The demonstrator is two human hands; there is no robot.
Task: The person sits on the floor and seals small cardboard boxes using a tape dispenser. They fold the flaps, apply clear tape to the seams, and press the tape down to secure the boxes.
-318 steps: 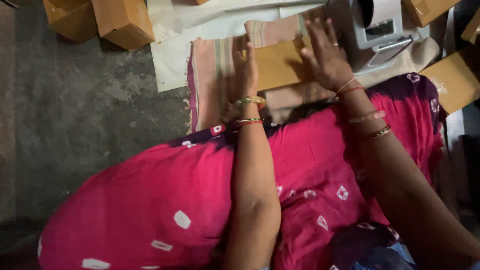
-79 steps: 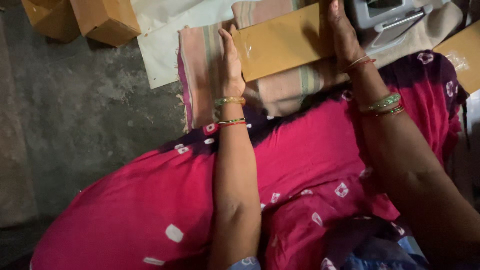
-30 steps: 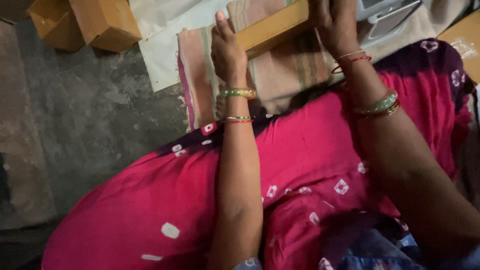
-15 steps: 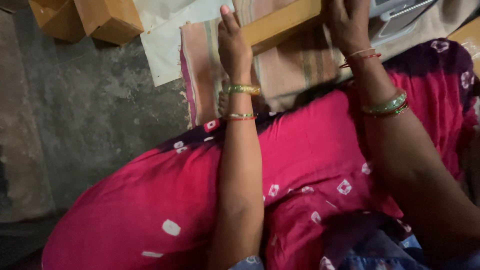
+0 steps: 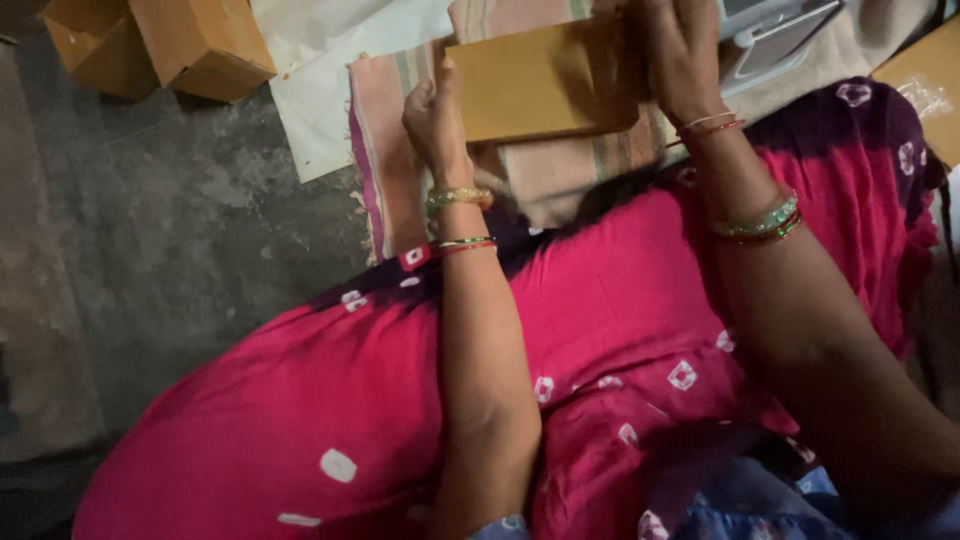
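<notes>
Brown envelope [image 5: 545,85] lies at upper centre of frame on striped cloth [image 5: 560,170]. Left hand [image 5: 435,120] grips its left edge; right hand [image 5: 685,55] presses flat on its right end.

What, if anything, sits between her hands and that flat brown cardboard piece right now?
Nothing visible does. The left hand grips the left edge of the cardboard piece and the right hand presses on its right end, over the striped cloth.
</notes>
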